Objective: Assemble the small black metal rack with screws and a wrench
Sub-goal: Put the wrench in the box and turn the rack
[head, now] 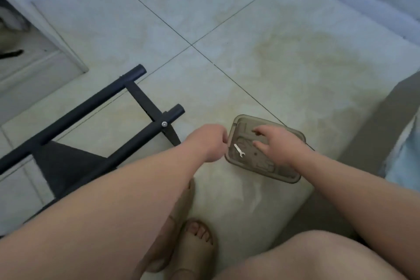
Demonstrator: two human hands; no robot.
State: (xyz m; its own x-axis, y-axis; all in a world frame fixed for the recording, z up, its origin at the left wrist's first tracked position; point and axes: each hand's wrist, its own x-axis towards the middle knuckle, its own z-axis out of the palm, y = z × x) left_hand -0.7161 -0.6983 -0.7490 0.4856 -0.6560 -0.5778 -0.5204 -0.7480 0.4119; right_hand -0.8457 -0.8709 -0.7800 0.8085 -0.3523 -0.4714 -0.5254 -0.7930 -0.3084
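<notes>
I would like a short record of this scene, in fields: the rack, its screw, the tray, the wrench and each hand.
rack: black metal, lying on the tiled floor, left side
screw: silver, one seen in a rack joint
tray: translucent brown, on the floor right of the rack
wrench: small, silver, lying in the tray, not held
left hand: fingers curled at the tray's left rim; hold unclear
right hand: open, fingers spread over the tray
</notes>
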